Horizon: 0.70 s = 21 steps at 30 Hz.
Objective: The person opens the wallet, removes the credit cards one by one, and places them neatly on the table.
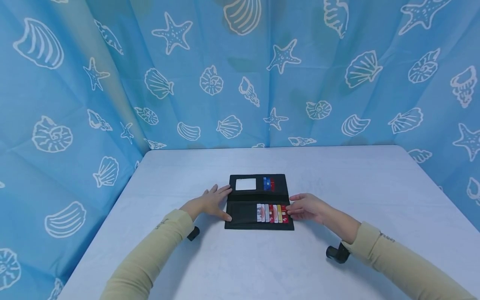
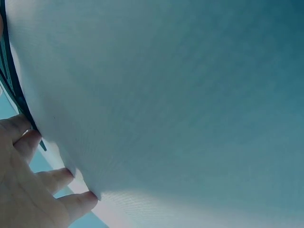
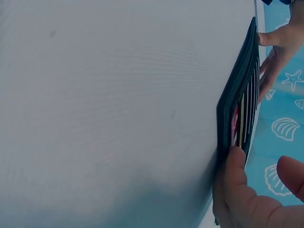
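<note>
An unfolded black wallet lies flat on the white table. Its near half carries a fanned row of several cards, mostly red, white and yellow. In the far half are a white window card and blue and red cards. My left hand, fingers spread, rests along the wallet's left edge. On the opposite side my right hand touches the right edge beside the outermost red card. In the right wrist view the thumb stands apart from the fingers, which lie against the wallet's edge.
The white table stretches around the wallet. A blue curtain with white shells and starfish hangs behind and at the left. A black device sits under the right wrist, another under the left.
</note>
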Tool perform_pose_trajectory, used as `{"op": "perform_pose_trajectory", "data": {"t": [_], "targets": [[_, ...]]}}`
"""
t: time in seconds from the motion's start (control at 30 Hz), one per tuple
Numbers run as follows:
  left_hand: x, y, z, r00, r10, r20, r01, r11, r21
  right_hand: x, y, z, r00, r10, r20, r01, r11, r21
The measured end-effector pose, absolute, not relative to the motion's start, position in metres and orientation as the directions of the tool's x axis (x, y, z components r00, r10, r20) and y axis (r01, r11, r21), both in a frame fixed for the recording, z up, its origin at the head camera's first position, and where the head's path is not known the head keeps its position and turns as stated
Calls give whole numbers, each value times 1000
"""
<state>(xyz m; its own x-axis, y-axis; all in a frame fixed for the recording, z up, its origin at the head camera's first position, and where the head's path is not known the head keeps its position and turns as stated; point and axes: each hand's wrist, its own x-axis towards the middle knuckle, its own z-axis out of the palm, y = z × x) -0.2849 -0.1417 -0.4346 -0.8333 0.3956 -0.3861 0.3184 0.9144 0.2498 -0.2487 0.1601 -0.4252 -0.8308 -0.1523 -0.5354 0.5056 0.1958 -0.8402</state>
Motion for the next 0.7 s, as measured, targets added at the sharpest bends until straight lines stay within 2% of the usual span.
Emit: {"op": "perform_pose_trajectory", "data": {"t": [0.7], "targets": [[-286, -143, -434, -829, 403, -389, 318, 910, 266, -245, 163, -428, -831, -172, -529, 504, 170, -847]]}}
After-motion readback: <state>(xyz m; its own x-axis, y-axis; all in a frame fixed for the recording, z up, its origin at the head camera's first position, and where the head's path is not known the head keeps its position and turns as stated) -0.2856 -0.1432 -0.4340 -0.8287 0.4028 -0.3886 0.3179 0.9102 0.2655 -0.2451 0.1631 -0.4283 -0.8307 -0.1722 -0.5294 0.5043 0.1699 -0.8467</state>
